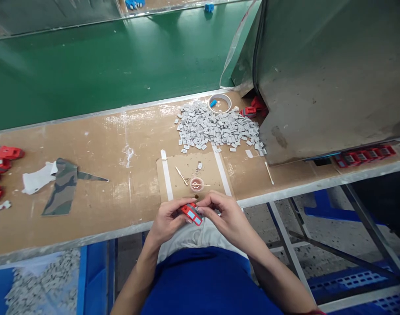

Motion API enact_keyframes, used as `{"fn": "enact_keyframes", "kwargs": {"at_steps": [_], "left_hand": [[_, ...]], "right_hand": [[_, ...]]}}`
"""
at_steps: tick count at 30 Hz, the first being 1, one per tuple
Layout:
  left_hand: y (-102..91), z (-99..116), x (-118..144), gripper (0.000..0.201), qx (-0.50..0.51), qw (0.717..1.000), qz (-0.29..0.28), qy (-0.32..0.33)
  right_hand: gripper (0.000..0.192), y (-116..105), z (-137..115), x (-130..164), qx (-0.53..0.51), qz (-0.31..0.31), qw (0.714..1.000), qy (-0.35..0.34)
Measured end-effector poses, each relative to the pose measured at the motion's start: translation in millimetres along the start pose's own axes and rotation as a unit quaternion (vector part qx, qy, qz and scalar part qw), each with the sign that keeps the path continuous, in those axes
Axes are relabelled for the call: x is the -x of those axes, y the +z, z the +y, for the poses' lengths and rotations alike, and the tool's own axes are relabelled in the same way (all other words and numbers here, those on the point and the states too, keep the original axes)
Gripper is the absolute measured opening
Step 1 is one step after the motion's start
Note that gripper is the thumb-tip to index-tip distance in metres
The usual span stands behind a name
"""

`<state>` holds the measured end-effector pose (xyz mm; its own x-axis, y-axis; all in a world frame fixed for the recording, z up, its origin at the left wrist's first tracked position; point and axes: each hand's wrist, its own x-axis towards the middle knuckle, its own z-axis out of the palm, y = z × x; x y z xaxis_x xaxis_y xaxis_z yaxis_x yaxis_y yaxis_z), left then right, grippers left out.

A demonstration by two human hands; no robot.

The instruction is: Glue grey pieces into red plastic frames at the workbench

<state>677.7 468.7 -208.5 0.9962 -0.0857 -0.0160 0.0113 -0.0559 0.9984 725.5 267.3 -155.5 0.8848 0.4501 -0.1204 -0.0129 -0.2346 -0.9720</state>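
My left hand [169, 221] is closed around a small red toy vehicle body [192, 214] with light blue-grey windows and a grey stripe, held over my lap at the table edge. My right hand [222, 211] pinches at the toy's right side; a greyish bit shows at its fingertips, too small to make out. Just beyond the hands stands a little round cup [196, 187] of pinkish content with a cotton swab [205, 185] across it. Another swab [180, 176] and a single grey piece [199, 166] lie on the taped cardboard sheet [170, 166].
A heap of small grey pieces [216, 127] spreads behind, with a tape roll [219, 103] at its back. Red toy bodies [5, 153] sit far left, near camouflage cloth [62, 188]. A large metal housing [331, 78] bounds the right; a green conveyor belt [104, 65] runs beyond.
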Motion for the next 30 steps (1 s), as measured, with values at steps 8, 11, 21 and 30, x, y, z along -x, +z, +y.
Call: {"fn": "enact_keyframes", "kwargs": {"at_steps": [8, 11, 21, 30], "left_hand": [[2.9, -4.3, 3.4, 0.034, -0.047, 0.999, 0.013, 0.022], [4.5, -4.4, 3.2, 0.031, -0.066, 0.997, 0.019, 0.036], [5.1, -1.1, 0.7, 0.025, -0.103, 0.989, -0.005, 0.107], [3.0, 1.5, -0.8, 0.022, -0.102, 0.978, -0.058, 0.171]], "right_hand": [[0.015, 11.9, 6.0, 11.9, 0.033, 0.079, 0.996, -0.038], [0.014, 6.6, 0.1, 14.0, 0.057, 0.064, 0.995, -0.052], [0.024, 13.6, -7.0, 20.7, 0.114, 0.076, 0.988, -0.074], [0.029, 13.9, 5.8, 27.0, 0.064, 0.068, 0.992, -0.084]]}}
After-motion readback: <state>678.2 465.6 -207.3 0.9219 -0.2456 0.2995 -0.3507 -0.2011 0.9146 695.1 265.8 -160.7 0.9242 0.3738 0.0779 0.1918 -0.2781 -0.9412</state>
